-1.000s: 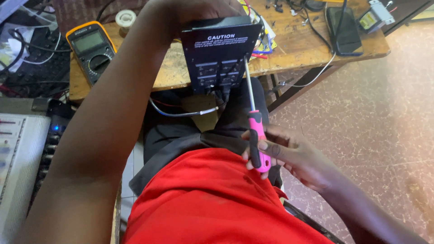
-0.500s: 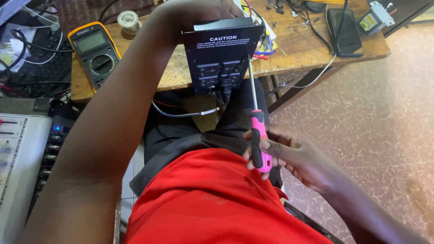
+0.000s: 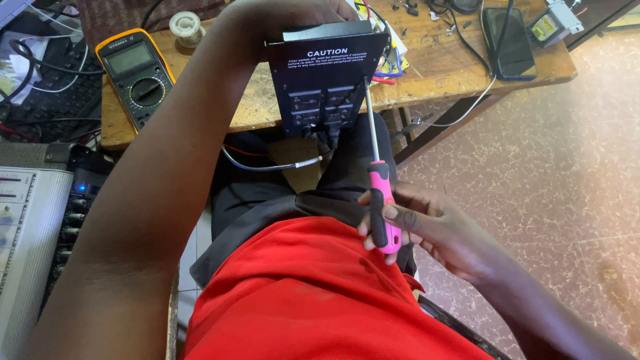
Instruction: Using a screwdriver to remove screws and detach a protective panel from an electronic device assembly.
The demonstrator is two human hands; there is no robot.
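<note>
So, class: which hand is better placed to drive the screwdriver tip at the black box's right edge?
Right. The right hand grips the pink screwdriver, its tip at the black box; the left hand holds that box.

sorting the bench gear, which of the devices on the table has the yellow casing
The multimeter at the table's left end; the phone near the right end is dark and flat.

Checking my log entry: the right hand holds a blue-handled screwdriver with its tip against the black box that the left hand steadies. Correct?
Not quite: in the head view the screwdriver handle is pink and black, not blue. The right hand, black box and left hand are as stated.
</note>
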